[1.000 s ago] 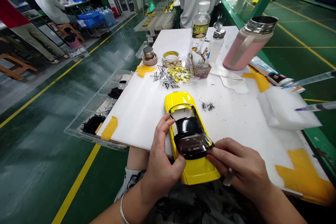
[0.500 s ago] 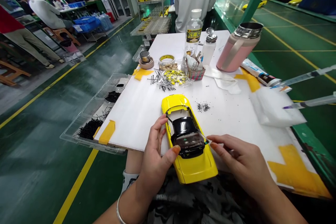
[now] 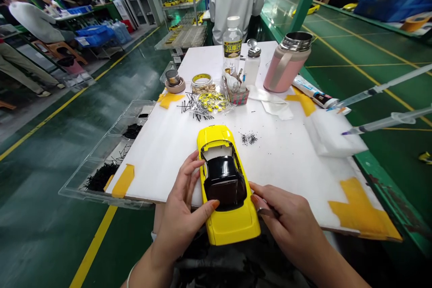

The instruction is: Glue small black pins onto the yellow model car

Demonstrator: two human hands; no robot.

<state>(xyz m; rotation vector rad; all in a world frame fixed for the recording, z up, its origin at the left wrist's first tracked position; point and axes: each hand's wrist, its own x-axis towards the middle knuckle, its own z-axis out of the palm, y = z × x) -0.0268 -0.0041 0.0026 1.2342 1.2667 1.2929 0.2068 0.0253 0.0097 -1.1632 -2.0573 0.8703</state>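
A yellow model car body [image 3: 229, 227] lies on the white board, its nose pointing away from me. A glossy black roof piece with a rear window [image 3: 224, 180] sits over its cabin, and pale interior shows ahead of it. My left hand [image 3: 180, 202] wraps the car's left side, with the thumb on the roof piece's rear edge. My right hand [image 3: 285, 216] rests against the car's right side, its fingers curled around a slim metal tool [image 3: 266, 212]. Most of that tool is hidden, so I cannot tell its kind.
The white board [image 3: 286, 166] bears yellow tape, black specks, loose black pins and a foil bag of yellow bits. A clear tray [image 3: 101, 184] holds black pins at left. Bottles, a pink flask and syringes stand beyond. A co-worker in white stands past the board.
The black roof piece has gone from tilted and overhanging the car's rear to lying on the cabin. My right fingers have left its edge and moved to the car's side. The view has shifted left.
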